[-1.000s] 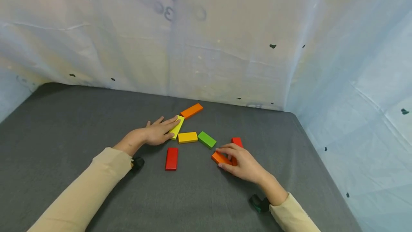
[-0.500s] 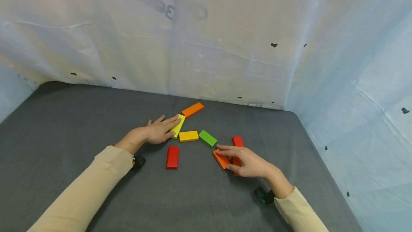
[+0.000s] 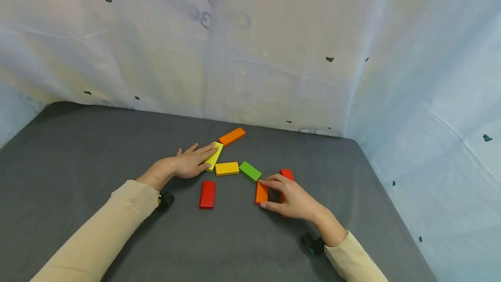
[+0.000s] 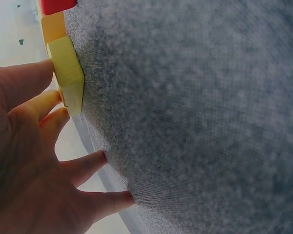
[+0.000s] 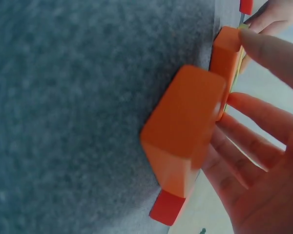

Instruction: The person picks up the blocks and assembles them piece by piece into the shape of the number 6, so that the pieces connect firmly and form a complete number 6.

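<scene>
My left hand [image 3: 189, 163] lies with spread, nearly straight fingers on a bright yellow block [image 3: 214, 158]; in the left wrist view the thumb touches one end of that yellow block [image 4: 66, 61]. My right hand [image 3: 291, 197] pinches an orange block [image 3: 261, 193] between thumb and fingertips at its ends. In the right wrist view this orange block [image 5: 225, 58] lies flat on the cloth. A green block [image 3: 250, 171] sits just beyond it, and an amber block [image 3: 227, 169] lies between the green and yellow ones. Red blocks [image 3: 287, 174] are partly hidden behind my right hand.
Another orange block [image 3: 232, 136] touches or nearly touches the yellow block's far end. Nearer me is a separate red block [image 3: 207, 195]. Dark grey cloth [image 3: 164, 238] covers the table, and pale sheeting [image 3: 266, 55] hangs behind and at the sides.
The orange block under my right hand has turned from slanting to almost pointing away from me, its far end near the green block. My left hand stays on the yellow block.
</scene>
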A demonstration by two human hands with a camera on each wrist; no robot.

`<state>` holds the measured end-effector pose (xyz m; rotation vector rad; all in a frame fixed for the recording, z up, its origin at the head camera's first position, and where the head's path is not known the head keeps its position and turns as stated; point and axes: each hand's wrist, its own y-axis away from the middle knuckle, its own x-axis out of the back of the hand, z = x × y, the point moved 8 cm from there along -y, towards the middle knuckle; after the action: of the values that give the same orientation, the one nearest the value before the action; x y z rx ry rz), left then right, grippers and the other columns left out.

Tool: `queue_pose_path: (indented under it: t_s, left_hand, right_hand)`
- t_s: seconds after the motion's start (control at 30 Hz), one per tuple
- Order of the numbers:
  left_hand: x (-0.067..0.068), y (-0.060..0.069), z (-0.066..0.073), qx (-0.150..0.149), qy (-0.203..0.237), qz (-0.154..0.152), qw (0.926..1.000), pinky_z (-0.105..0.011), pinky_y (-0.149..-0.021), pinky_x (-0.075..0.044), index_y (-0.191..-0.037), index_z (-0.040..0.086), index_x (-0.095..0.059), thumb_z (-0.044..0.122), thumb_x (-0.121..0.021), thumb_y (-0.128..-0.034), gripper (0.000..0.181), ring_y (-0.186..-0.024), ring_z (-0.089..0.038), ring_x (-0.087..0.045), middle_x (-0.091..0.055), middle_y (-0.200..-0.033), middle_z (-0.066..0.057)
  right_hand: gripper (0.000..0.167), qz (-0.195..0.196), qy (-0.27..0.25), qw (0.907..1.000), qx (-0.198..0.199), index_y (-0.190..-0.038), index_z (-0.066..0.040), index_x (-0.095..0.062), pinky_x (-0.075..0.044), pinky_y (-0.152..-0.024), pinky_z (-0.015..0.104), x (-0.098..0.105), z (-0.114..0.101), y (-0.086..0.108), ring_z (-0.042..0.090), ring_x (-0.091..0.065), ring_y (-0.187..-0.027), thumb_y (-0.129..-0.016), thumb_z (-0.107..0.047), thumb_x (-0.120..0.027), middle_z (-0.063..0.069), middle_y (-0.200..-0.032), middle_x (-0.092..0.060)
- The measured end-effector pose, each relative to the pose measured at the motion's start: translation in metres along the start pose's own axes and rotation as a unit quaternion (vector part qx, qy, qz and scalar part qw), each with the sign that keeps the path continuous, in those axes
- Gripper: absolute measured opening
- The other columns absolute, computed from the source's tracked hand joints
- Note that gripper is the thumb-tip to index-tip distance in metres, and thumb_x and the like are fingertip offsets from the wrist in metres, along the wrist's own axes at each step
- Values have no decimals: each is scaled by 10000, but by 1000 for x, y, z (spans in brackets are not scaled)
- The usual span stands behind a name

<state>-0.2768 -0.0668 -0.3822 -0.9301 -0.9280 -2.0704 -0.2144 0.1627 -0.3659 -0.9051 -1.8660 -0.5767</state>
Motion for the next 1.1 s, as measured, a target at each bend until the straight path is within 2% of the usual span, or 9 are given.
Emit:
queue_pose_path:
  t_s: [0.43, 0.73, 0.9, 1.1]
  left_hand:
    - [1, 0, 0, -36, 25, 1, 10000, -744, -1057, 13, -1558, 154, -129, 270, -402, -1045, 593, -1438, -494, 6, -39, -1625, -94]
    - [4, 1, -1, -47, -30, 26, 10000, -748, -1055, 8, -1556, 133, -126, 256, -401, -1045, 593, -1433, -504, 2, -39, -1622, -113]
    - [4, 3, -2, -71, -11, 20, 10000, -753, -1049, 8, -1555, 125, -129, 250, -398, -1045, 590, -1429, -513, 2, -38, -1621, -120]
    - [4, 3, -1, -111, 3, 17, 9999, -755, -1047, 6, -1554, 120, -129, 244, -392, -1047, 585, -1426, -519, 0, -40, -1620, -125]
  right_hand:
    - [558, -15, -29, 10000, -7, -1346, -136, -571, -468, -985, 404, 0, 1, -1, 180, -552, -1168, -853, -343, -730, 6, -1297, -560]
    - [614, 51, -261, 9996, -64, -1371, -161, -547, -348, -1072, 552, 11, 8, 9, 314, -380, -1371, -823, -339, -760, 98, -1489, -424]
    - [613, -80, -215, 9997, -93, -1363, -141, -554, -352, -1066, 557, 15, 13, 19, 314, -395, -1361, -821, -340, -762, 94, -1485, -434]
    - [570, -151, -117, 9997, 158, -1329, -124, -583, -409, -1019, 533, 18, 16, 31, 296, -473, -1296, -821, -304, -769, 89, -1421, -506]
